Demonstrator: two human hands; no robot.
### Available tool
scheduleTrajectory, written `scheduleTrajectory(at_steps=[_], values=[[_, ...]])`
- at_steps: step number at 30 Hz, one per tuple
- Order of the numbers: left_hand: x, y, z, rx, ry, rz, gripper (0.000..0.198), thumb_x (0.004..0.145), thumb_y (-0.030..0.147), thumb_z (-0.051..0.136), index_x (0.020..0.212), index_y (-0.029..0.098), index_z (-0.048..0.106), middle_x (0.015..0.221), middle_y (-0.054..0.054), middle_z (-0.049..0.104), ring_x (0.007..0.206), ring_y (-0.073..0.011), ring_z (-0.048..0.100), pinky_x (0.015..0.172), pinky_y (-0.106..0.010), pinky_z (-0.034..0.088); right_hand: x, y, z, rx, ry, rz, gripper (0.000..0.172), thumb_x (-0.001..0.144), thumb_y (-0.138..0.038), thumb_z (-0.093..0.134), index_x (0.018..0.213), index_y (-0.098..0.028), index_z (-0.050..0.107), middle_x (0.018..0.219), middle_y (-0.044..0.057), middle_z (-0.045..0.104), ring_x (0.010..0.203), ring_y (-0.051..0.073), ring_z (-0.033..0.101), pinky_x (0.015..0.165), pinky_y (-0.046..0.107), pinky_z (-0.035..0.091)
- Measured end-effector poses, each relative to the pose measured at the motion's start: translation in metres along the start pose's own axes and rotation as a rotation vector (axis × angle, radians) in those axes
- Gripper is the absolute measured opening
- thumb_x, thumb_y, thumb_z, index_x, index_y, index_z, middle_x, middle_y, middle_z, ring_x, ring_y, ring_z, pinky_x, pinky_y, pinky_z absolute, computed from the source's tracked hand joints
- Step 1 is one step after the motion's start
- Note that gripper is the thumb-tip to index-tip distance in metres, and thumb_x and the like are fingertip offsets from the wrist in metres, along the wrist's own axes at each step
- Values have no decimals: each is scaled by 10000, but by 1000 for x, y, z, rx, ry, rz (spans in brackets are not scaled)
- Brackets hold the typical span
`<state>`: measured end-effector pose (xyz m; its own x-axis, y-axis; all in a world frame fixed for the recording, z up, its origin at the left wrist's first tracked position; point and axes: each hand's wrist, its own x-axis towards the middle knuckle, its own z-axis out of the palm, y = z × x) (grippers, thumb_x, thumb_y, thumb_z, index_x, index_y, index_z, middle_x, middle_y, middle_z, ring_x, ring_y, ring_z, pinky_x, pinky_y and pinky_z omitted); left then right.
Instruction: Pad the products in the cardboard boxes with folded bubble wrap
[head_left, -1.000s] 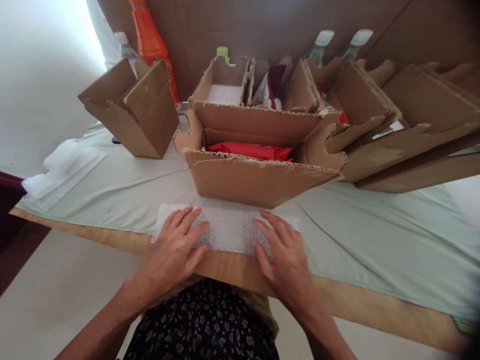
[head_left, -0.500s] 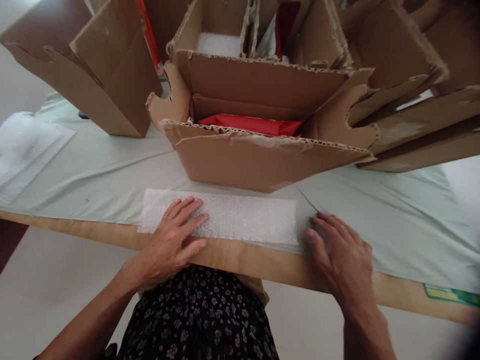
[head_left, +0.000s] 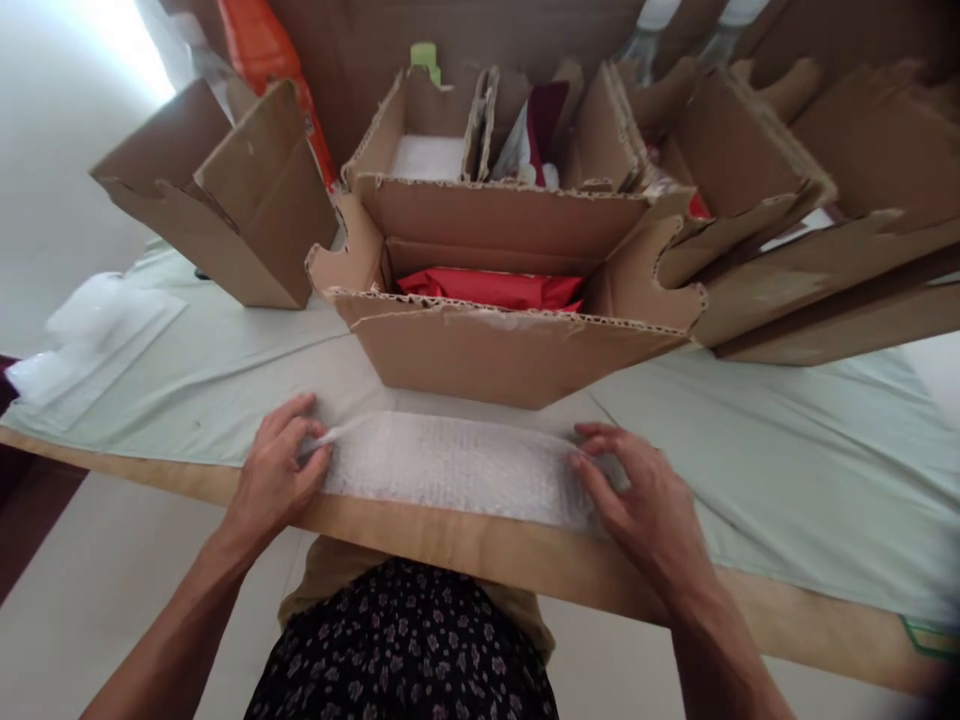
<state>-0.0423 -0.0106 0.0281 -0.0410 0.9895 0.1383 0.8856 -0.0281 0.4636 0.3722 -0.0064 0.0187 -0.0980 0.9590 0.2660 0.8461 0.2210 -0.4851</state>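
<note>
A strip of white bubble wrap [head_left: 450, 465] lies along the near edge of the table. My left hand [head_left: 277, 470] pinches its left end, fingers closed on the corner. At the other end my right hand [head_left: 645, 500] grips the right edge, fingers curled over it. Just behind the wrap stands an open cardboard box [head_left: 510, 350] with a red packet [head_left: 487, 288] inside.
A pale green cloth [head_left: 787, 460] covers the wooden table. Another open cardboard box [head_left: 225, 210] stands at the left, more boxes [head_left: 750, 190] at the back and right. Clear plastic sheets [head_left: 97, 330] lie far left. An orange bottle [head_left: 259, 50] stands behind.
Both hands were flat on the bubble wrap; the right slid off to the right. Now each hand has moved to an end and closed its fingers on it.
</note>
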Motion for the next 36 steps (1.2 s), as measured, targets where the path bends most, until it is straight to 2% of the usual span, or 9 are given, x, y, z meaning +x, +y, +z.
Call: scheduleTrajectory(at_steps=[5, 10, 14, 17, 21, 26, 29, 33, 36], values=[[15, 2, -39, -69, -20, -223, 341, 818, 509, 576, 1024, 247, 649, 870, -26, 762, 780, -249, 716, 668, -347, 569, -31, -39, -11, 376, -142, 167, 248, 963, -385, 618, 1149, -228, 663, 858, 30, 749, 720, 171, 723, 630, 251, 573], [78, 4, -74, 172, 101, -59, 476, 879, 336, 580, 1347, 254, 606, 1231, -4, 747, 1053, -257, 711, 1004, -420, 554, -59, -107, 29, 692, -456, 139, 575, 1021, -297, 529, 1589, -271, 447, 990, 36, 765, 825, 161, 743, 779, 281, 633], [117, 14, -57, 304, 185, 89, 653, 917, 293, 668, 1509, 96, 474, 1508, -146, 590, 1402, -352, 522, 1206, -521, 394, -56, -137, 51, 677, -520, 84, 529, 1033, -300, 502, 1561, -293, 530, 1224, 76, 759, 1031, 212, 747, 988, 406, 617], [94, 17, -33, 179, 208, 188, 587, 914, 231, 643, 1478, 127, 516, 1461, -161, 630, 1376, -336, 556, 1205, -516, 406, -43, -138, 51, 688, -560, 56, 411, 1028, -328, 525, 1402, -287, 690, 1288, 78, 744, 1140, 239, 727, 1069, 453, 578], [8, 13, -19, -178, 58, 468, 265, 968, 161, 575, 1198, 184, 704, 1175, -106, 767, 1214, -272, 677, 1075, -459, 536, -34, -133, 45, 709, -637, 89, 360, 1011, -369, 553, 1266, -236, 769, 1067, 89, 787, 1081, 250, 734, 1037, 435, 580], [-69, 9, -29, -523, -261, 389, 584, 948, 500, 699, 1447, 212, 601, 1348, -163, 717, 1359, -354, 608, 1136, -539, 506, -28, -138, 41, 837, -745, 211, 373, 981, -443, 596, 1219, -211, 765, 901, 62, 770, 833, 199, 731, 820, 329, 600], [-80, 9, -29, -554, -299, 311, 967, 807, 677, 798, 1591, 240, 440, 1435, -173, 671, 1392, -375, 586, 1163, -544, 488, -22, -147, 40, 996, -746, 327, 405, 978, -502, 621, 1238, -214, 736, 857, 53, 770, 808, 180, 727, 748, 285, 579], [-73, 16, -14, -488, -56, 79, 449, 975, 312, 663, 1412, 221, 617, 1140, -90, 792, 995, -214, 754, 904, -335, 609, -15, -160, 44, 1135, -667, 331, 458, 976, -482, 639, 1352, -221, 647, 1008, 75, 773, 822, 164, 729, 697, 269, 569], [-63, 23, -6, -460, 32, -125, 343, 952, 248, 623, 1279, 176, 697, 883, -27, 770, 676, -136, 674, 649, -236, 552, -11, -160, 53, 1018, -458, 259, 471, 976, -431, 635, 1401, -233, 592, 1084, 77, 752, 843, 161, 719, 768, 310, 591]])
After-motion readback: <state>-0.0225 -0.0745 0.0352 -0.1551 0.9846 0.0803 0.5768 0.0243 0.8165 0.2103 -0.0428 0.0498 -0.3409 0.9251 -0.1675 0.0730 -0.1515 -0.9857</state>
